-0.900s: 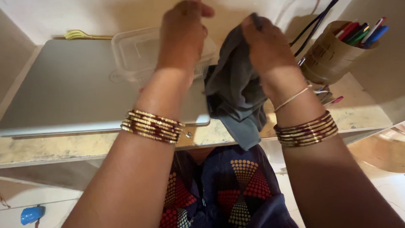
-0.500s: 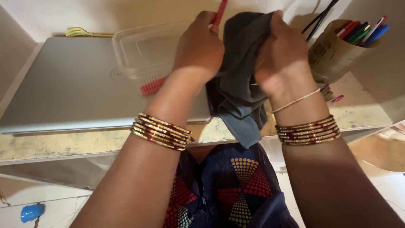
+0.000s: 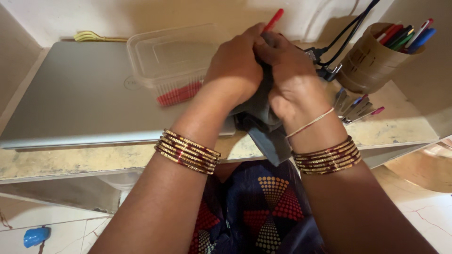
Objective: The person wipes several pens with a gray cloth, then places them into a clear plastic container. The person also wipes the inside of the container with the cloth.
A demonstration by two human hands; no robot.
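Both hands closer together than half a second ago; left hand (image 3: 235, 70) now pressed against right hand (image 3: 292, 80), both closed around the grey cloth (image 3: 263, 127) and a red pen (image 3: 273, 19); pen tip sticking up above the knuckles, shaft buried in the cloth; cloth bunched tighter than before, lower tail draped over the worktop (image 3: 94, 160) edge; looks like wiping the pen through the cloth. Behind: clear plastic box (image 3: 165, 56) on a closed laptop (image 3: 70, 94); pen holder (image 3: 367, 61) to the right, untouched.
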